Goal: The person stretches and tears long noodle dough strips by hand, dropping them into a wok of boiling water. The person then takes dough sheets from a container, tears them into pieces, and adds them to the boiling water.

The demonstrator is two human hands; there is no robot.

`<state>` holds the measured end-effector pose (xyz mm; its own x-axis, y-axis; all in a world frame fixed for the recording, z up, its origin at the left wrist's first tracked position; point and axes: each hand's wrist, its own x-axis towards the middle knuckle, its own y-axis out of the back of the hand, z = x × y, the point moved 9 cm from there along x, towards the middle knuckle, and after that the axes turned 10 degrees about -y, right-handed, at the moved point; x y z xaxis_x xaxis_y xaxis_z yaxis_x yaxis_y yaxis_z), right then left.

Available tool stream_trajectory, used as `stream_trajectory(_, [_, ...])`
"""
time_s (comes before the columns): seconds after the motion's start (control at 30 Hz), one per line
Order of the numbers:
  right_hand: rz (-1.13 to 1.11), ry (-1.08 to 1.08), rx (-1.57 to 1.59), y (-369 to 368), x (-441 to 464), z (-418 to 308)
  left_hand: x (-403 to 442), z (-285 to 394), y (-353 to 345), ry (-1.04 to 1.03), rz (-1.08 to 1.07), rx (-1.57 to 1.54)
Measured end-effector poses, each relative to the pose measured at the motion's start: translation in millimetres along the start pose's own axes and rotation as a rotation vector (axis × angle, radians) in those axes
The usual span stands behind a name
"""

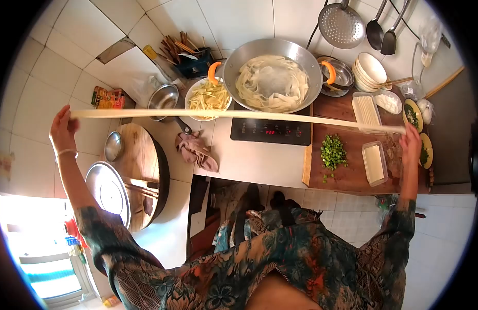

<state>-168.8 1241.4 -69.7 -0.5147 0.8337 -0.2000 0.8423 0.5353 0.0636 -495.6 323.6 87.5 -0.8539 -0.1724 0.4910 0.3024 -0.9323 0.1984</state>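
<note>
A long strip of noodle dough (239, 114) is stretched nearly level across the view. Its one end is pinched in my left hand (63, 129) at the far left, and the other in my right hand (411, 140) at the far right. Behind the strip, a wide steel wok (227, 77) with orange handles holds broad noodles in liquid on a black induction cooker (244, 135). Near my right hand, a clear container (382, 178) holds a pale slab, and another container (367, 111) holds several pale strips of dough.
Chopped greens (333, 152) lie on a wooden board (347, 181). A bowl of cut yellowish strips (208, 98) stands left of the wok, by a steel saucepan (163, 97). A cloth (196, 151), a round board (133, 137) and a metal lid (102, 181) are nearer. Utensils (342, 25) hang behind.
</note>
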Motion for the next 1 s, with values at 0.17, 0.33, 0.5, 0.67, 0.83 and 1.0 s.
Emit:
stream_trajectory(0.17, [-0.488,0.306,-0.136,-183,-4,-91,-82,59,-62,0.020,-0.080,-0.181])
stream_trajectory(0.33, [-0.603,0.474,-0.351,-328,1,-144,-152,91,-121,0.029,-0.241,-0.435])
stream_trajectory(0.5, [-0.233,1.370,-1.017,-410,-61,-132,-241,68,-191,0.255,-0.362,-0.640])
stream_trajectory(0.67, [-1.468,0.240,-0.533,-373,-223,46,-318,50,-202,0.503,-0.263,-0.605])
stream_trajectory(0.83, [-1.348,-0.808,-0.161,-350,-304,220,-364,42,-193,0.662,-0.185,-0.722])
stream_trajectory(1.0, [-0.978,-0.609,0.499,-420,-267,173,-395,37,-166,0.742,-0.169,-0.717])
